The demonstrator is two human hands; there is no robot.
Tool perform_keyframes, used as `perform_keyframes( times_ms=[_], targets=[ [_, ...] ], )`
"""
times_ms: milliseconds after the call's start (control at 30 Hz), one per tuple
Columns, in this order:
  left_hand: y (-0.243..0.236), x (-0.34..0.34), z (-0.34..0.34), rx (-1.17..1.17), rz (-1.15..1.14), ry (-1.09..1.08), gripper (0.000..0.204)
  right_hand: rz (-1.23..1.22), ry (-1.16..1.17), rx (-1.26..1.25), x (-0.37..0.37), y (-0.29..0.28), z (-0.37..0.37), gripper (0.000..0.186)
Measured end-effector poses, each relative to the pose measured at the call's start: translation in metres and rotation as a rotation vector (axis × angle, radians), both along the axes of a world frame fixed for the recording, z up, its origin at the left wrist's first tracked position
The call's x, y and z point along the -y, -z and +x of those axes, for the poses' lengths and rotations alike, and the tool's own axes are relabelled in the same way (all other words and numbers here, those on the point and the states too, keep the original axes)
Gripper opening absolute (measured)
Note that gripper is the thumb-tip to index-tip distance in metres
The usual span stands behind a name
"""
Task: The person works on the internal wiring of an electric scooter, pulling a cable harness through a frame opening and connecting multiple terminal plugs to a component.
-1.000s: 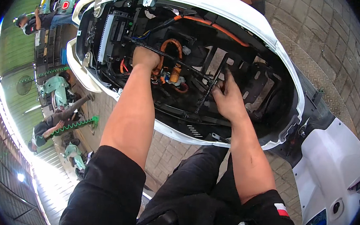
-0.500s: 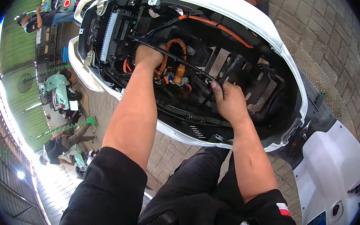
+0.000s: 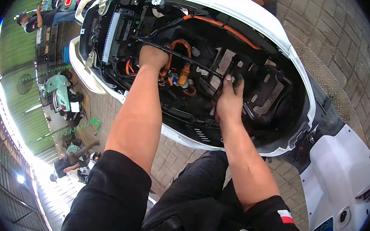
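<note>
A scooter's open white body [image 3: 230, 0] lies before me, its black inner bay filled with wiring. My right hand [image 3: 230, 97] is closed round the cross handle of a long dark T-handle wrench [image 3: 198, 67]. The wrench's thin shaft runs left across the bay, to beside a black finned box [image 3: 122, 28]. My left hand [image 3: 153, 57] reaches into the bay under that shaft, next to a looped orange cable [image 3: 182, 43]; its fingers are mostly hidden. Close to its wrist sit an orange connector [image 3: 184, 75] and several small plugs.
Another orange cable [image 3: 223, 25] follows the far inner side. A white front panel [image 3: 342, 173] stands at the right. Brick paving [image 3: 172, 158] surrounds the scooter. At the left are a person [image 3: 48, 19], a mint-green scooter [image 3: 59, 91] and another person bending low [image 3: 64, 166].
My right hand has shifted slightly left and turned, and the wrench's cross handle has turned with it. My left hand stays in place. The bending person in the background has moved.
</note>
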State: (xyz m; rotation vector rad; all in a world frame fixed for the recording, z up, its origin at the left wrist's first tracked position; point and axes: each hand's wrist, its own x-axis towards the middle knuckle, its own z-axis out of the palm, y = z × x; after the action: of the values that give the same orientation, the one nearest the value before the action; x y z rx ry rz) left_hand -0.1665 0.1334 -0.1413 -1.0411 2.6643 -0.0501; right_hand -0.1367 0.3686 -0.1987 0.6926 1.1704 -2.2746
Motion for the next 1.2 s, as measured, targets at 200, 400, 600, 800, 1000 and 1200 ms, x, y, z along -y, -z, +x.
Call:
perform_keyframes(
  times_ms=[200,400,600,800,1000,1200],
  targets=[
    [0.006,0.014,0.005,0.056,-0.041,0.058,0.045,0.304,-0.148,-0.208,-0.019,-0.017,-0.007,0.039],
    [0.002,0.014,0.001,0.286,-0.071,0.169,0.050,0.577,-0.532,-0.509,-0.052,-0.032,-0.040,0.043],
    [-0.010,-0.003,-0.004,0.286,-0.075,0.123,0.053,0.673,-0.671,-0.713,-0.066,-0.036,-0.053,0.052],
    [-0.009,-0.001,-0.002,0.191,-0.026,0.048,0.056,0.876,-0.667,-0.964,-0.068,-0.026,-0.068,0.046],
    [-0.001,0.010,0.002,0.195,-0.008,0.014,0.055,1.047,-0.751,-1.161,-0.070,-0.026,-0.090,0.047],
    [-0.007,0.003,-0.002,0.009,0.064,-0.077,0.059,1.059,-0.919,-1.273,-0.071,-0.029,-0.090,0.033]
  ],
)
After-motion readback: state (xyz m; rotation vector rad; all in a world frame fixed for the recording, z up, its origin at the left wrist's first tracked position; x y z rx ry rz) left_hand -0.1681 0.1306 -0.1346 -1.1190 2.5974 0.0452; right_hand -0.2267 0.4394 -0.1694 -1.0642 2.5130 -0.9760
